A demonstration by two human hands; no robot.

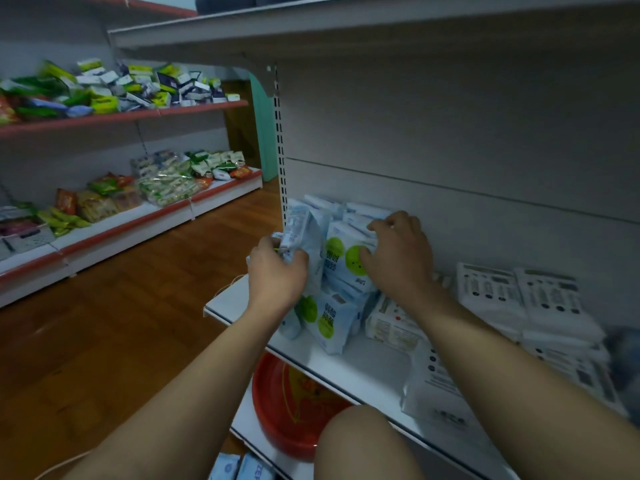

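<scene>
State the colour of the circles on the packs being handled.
Lime green circles on pale blue packs; head view.

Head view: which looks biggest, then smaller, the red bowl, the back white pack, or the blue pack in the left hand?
1. the red bowl, though partly hidden under the shelf.
2. the white pack and the blue pack in the left hand: they look about alike, so no ranking.

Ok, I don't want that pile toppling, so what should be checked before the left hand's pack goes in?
1. Left hand grips the loose pack: ok.
2. Right hand holds the top pack: ok.
3. Front packs stand straight: not ok, they lean.
4. Bare shelf free in front: ok.
5. Room behind the pile: cannot tell.
</scene>
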